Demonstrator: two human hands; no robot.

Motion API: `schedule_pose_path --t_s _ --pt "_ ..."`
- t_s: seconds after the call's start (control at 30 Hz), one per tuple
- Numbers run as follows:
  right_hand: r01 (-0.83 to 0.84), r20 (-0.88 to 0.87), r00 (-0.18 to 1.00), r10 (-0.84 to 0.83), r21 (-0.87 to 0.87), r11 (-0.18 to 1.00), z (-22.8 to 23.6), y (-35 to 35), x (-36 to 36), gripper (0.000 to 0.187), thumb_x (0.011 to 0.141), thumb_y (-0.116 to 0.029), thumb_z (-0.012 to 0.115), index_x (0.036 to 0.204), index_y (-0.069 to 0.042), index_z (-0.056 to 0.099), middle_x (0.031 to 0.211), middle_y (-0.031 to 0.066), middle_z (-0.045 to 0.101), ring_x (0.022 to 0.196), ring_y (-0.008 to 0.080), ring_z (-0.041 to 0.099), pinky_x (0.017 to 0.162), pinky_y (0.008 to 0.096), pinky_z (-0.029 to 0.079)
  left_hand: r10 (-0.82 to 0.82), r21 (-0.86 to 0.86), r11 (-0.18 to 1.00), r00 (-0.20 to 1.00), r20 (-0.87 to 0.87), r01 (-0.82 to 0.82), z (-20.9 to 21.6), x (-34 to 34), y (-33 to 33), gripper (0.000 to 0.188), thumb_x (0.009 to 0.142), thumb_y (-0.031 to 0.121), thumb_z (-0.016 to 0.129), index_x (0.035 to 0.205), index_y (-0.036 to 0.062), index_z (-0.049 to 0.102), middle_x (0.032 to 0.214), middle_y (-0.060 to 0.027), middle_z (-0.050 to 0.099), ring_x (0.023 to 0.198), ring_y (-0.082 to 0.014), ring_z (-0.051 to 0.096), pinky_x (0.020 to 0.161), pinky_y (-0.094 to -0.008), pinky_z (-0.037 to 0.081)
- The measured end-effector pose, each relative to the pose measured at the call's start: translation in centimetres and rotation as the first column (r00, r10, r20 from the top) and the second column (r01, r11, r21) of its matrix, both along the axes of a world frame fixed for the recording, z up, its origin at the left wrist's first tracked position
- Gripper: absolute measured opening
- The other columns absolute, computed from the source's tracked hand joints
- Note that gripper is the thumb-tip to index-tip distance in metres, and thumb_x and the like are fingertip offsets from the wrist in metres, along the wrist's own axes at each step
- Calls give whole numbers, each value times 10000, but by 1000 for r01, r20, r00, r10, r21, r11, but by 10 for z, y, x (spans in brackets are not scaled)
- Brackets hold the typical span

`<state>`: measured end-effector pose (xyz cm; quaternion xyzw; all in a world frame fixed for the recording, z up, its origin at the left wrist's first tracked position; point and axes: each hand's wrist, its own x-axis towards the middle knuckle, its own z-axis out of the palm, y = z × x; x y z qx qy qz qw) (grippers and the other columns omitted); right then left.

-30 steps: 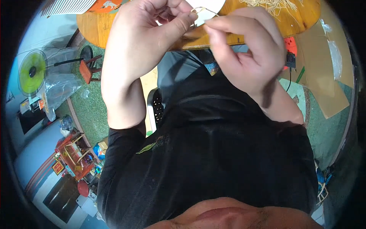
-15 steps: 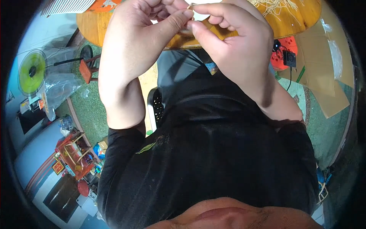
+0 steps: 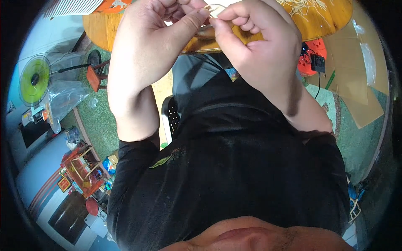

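Note:
Over the near edge of the wooden table (image 3: 98,29), my two hands are close together at the top of the view. My left hand (image 3: 155,46) pinches a thin cream cord (image 3: 207,7) between thumb and forefinger. The thumb and forefinger of my right hand (image 3: 264,46) close on the same cord, just right of the left fingertips. Between them the cord bends in a small curve. My other fingers curl inward and partly hide it. A loose heap of similar cream cords (image 3: 307,8) lies on the table beyond my right hand.
At the table's far left are a white slatted object (image 3: 75,6) and an orange printed sheet (image 3: 117,5). A green-bladed fan (image 3: 35,79) stands left. On the right are a red stool (image 3: 317,48) with a black device (image 3: 318,62) and flattened cardboard (image 3: 356,83).
My right fingertips have moved slightly right, away from the left ones. More of the cord's curve shows between them. My left hand has barely moved.

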<state>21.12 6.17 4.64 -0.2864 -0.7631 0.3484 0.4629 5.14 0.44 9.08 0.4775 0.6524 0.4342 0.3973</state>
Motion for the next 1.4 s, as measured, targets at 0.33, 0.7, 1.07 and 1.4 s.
schedule_pose_path --t_s 0.33,0.7,1.07,1.4 --pt "-4 -65 998 6 40 999 -3 2 -1 178 774 9 814 919 6 711 794 132 647 679 253 661 595 339 518 2 36 999 999 -35 -1 0 2 1 21 978 -46 656 974 -34 639 908 -48 698 838 -87 647 754 -230 539" --pt "-155 -68 988 140 -506 848 8 2 1 96 882 4 708 817 45 651 699 37 621 615 108 572 555 285 443 39 -25 999 996 -81 -41 4 8 -3 50 957 -56 675 978 -35 634 895 -42 681 820 -86 627 744 -228 521" --pt "-286 -192 958 212 -648 706 -2 11 2 135 987 -64 646 912 40 689 814 1 684 734 38 587 673 215 462 116 328 940 821 -559 90 -21 5 -18 172 883 20 774 1017 -19 674 939 -111 702 898 -182 679 802 -322 546" --pt "-506 -627 575 525 231 831 -37 27 -26 72 954 -31 680 922 34 675 795 2 607 673 47 523 615 235 430 221 542 811 741 -634 222 -49 -6 -17 99 888 13 777 977 -11 741 931 -92 763 860 -168 725 793 -263 544"
